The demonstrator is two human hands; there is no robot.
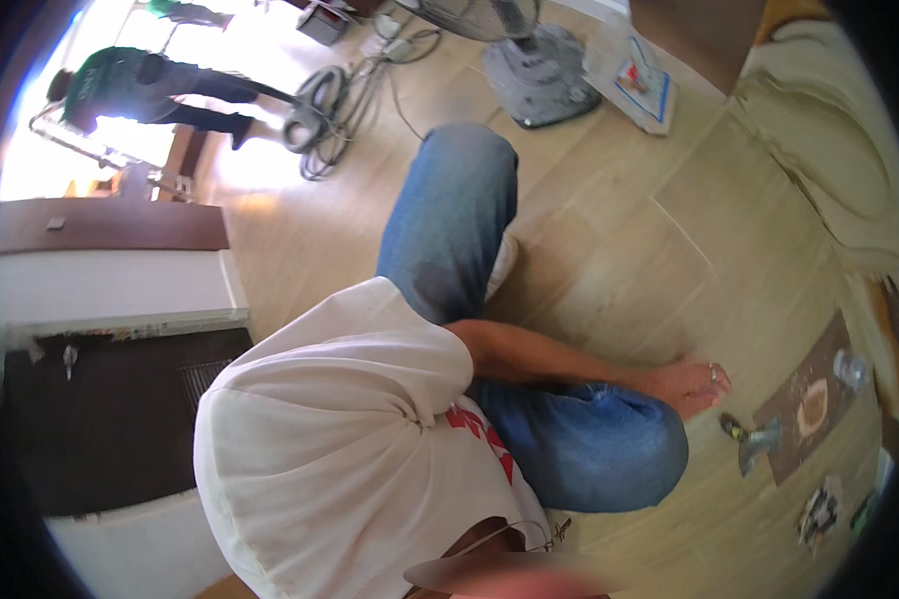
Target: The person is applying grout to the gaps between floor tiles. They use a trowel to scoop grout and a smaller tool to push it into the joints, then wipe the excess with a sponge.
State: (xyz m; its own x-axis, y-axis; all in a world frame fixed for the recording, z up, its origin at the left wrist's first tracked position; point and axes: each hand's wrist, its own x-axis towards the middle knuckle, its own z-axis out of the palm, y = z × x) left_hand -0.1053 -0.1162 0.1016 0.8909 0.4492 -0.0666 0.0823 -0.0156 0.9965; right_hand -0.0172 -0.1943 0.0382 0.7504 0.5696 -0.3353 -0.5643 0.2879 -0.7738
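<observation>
My left hand [687,386] is low over the wood-look floor, just past my bent knee in blue jeans. Its fingers point away, looking loosely stretched, with a ring on one and no object seen in them. The nearest tool is a scraper [762,439] with a dark and yellow handle, its wide blade at the edge of a brown board [781,403]. A beige patch of paste [812,407] sits on that board, and a clear plastic cup [850,369] stands at its far end. Of my right hand nothing shows.
A grey, dusty fan [541,75] stands beside a plastic bag [641,85]. Coiled cables and hose [320,110] lie near another person [140,85] in dark clothes. Pale sheeting [819,130] bulges along the right. Crumpled scraps [820,512] lie below the board.
</observation>
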